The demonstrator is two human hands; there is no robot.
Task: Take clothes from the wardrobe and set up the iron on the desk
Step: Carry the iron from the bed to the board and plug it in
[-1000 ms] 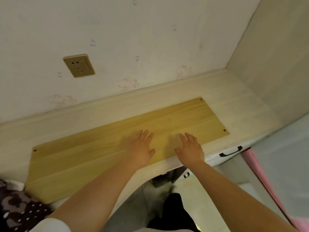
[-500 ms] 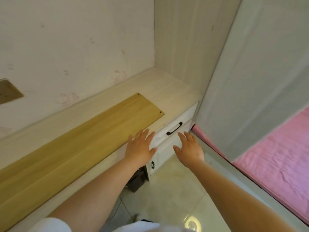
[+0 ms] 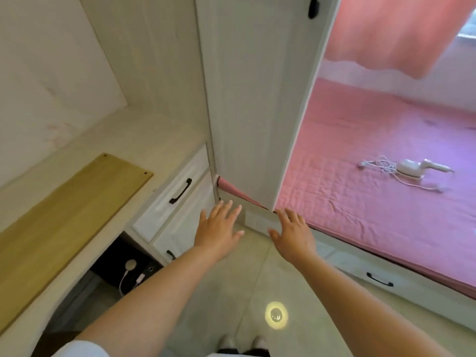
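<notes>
A small white iron (image 3: 414, 169) with a tangled white cord lies on the pink bed (image 3: 373, 155) at the right. The tall white wardrobe (image 3: 257, 99) stands between the bed and the pale desk (image 3: 144, 135), its door closed, a dark handle at the top. A yellow wooden board (image 3: 67, 210) lies on the desk at the left. My left hand (image 3: 219, 231) and my right hand (image 3: 292, 234) hover in the air over the floor, palms down, fingers spread, holding nothing. No clothes are in view.
White desk drawers (image 3: 177, 194) with black handles sit below the desk's right end. A dark box with a white cable (image 3: 128, 273) stands under the desk. A drawer (image 3: 378, 279) runs under the bed. Pink curtains (image 3: 401, 29) hang at the upper right. The tiled floor (image 3: 231, 292) reflects a lamp.
My view has swung right from the desk to the wardrobe and bed. The iron has come into sight. Both hands left the desk board and now hover over the floor.
</notes>
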